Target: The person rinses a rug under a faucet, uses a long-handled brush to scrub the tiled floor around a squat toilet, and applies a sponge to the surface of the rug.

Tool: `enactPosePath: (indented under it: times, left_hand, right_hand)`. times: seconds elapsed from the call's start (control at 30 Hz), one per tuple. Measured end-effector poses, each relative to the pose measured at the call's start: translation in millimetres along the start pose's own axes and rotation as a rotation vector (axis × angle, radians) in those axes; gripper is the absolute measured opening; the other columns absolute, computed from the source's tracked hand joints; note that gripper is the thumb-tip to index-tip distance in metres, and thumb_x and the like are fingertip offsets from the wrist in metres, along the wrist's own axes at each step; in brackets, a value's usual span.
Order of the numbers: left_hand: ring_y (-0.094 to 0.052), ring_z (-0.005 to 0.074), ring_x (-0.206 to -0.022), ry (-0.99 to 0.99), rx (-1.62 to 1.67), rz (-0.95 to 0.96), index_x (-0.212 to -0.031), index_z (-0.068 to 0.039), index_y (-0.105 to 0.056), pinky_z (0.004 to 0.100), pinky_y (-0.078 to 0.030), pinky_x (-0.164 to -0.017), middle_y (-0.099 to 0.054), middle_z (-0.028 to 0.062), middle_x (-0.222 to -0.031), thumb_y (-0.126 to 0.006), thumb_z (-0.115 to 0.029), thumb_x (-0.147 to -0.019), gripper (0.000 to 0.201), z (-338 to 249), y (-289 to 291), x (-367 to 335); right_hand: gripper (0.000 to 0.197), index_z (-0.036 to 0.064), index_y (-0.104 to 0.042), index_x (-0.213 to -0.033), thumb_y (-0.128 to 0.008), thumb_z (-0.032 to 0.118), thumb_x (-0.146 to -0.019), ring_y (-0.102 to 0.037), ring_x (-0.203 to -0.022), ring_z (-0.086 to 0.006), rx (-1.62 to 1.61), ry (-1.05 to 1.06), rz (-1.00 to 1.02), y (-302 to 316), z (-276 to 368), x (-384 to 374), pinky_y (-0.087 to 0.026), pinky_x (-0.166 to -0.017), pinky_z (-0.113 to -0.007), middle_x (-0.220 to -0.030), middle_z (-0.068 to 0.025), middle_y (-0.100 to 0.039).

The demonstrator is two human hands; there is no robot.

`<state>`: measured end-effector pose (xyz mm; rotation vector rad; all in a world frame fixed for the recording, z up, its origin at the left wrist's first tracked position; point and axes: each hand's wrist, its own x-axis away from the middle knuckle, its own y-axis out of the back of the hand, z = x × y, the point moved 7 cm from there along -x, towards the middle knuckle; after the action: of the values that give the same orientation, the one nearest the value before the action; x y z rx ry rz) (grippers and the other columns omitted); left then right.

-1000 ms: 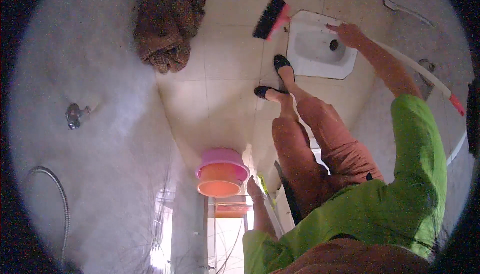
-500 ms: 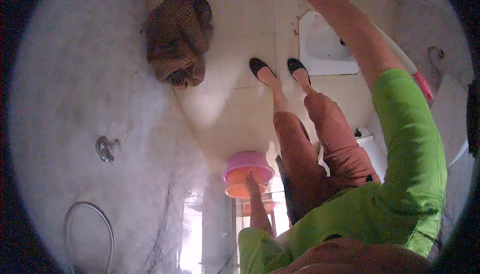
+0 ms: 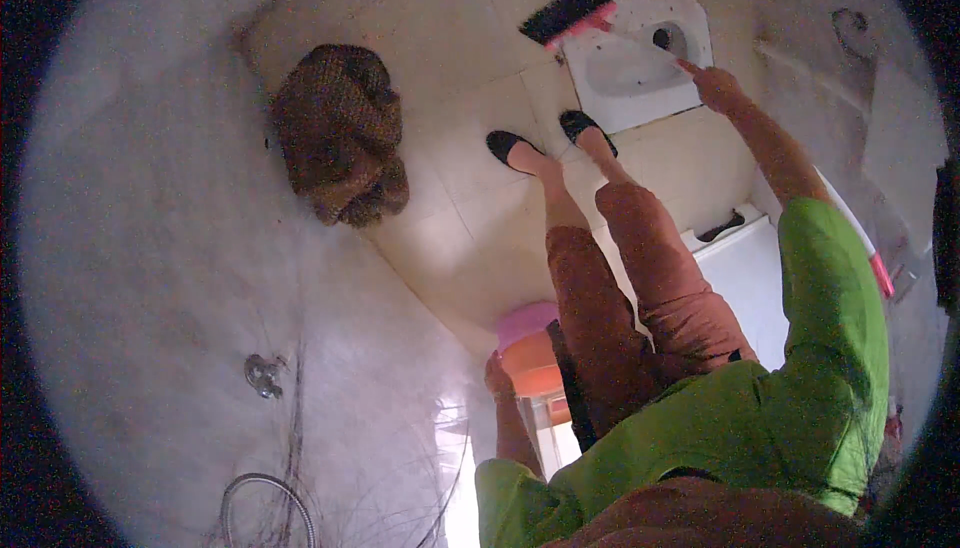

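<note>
Within R fingers [image 3: 704, 78], long-handled blk-bristle broom [image 3: 568, 16]

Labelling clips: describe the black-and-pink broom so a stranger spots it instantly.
On the beige tiled floor, find the white rectangular squat toilet. The black-and-pink broom has its head at the toilet's upper-left corner, its pale handle reaching the bare right hand. Unlike the black shoes below, it shows bristles on a pinkish base.

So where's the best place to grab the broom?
Probably its long handle, coming from the person's right: it's slim enough to wrap around and slants that way, away from the wide bristle head. The right hand holds it partway along.
</note>
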<state>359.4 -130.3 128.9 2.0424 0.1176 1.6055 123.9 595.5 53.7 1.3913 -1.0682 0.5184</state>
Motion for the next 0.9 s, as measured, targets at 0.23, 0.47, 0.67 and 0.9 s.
enactPosePath:
  times: [0.23,0.47,0.67,0.9]
  left_hand:
    - [-0.050,0.0213,-0.090,-0.398,-0.636,0.076,-0.100,-0.005,-0.052,0.0290,-0.039,-0.080,-0.053,0.0121,-0.098,-0.037,-0.013,-0.080,0.027,-29.9,27.3,-21.0]
    - [-0.051,0.0195,-0.084,-0.057,-0.062,-0.042,-0.097,-0.003,-0.052,0.0286,-0.041,-0.075,-0.054,0.0128,-0.092,-0.040,-0.010,-0.078,0.024,-93.1,25.2,-3.2]
    - [-0.051,0.0232,-0.087,-0.605,-0.673,0.132,-0.098,-0.003,-0.052,0.0305,-0.040,-0.076,-0.054,0.0128,-0.094,-0.035,-0.011,-0.078,0.028,-108.6,3.1,23.2]
    - [-0.046,0.0222,-0.096,-0.136,-0.532,0.040,-0.100,0.001,-0.051,0.0287,-0.033,-0.085,-0.052,0.0128,-0.101,-0.036,-0.017,-0.079,0.031,-119.4,-40.6,58.6]
  right_hand:
    - [0.045,0.0231,-0.030,-0.121,-0.041,0.014,-0.078,-0.052,-0.081,-0.0306,-0.219,-0.115,-0.019,-5.6,-74.9,72.7,-0.043,-0.064,-0.043,-0.088,-0.0209,-0.052]
    - [0.041,0.0131,-0.035,-0.117,-0.042,0.017,-0.077,-0.056,-0.077,-0.0299,-0.245,0.205,-0.780,44.9,-108.8,-72.7,-0.044,-0.068,-0.037,-0.095,-0.0117,-0.055]
    - [0.045,0.0148,-0.033,-0.118,-0.042,0.013,-0.074,-0.054,-0.078,-0.0291,-0.104,0.057,-0.536,-46.6,-94.3,-105.0,-0.043,-0.069,-0.038,-0.091,-0.0166,-0.053]
    - [0.043,0.0272,-0.033,-0.118,-0.039,0.016,-0.078,-0.051,-0.081,-0.0327,-0.503,-0.162,0.043,-90.9,-109.8,60.3,-0.040,-0.072,-0.040,-0.089,-0.0185,-0.053]
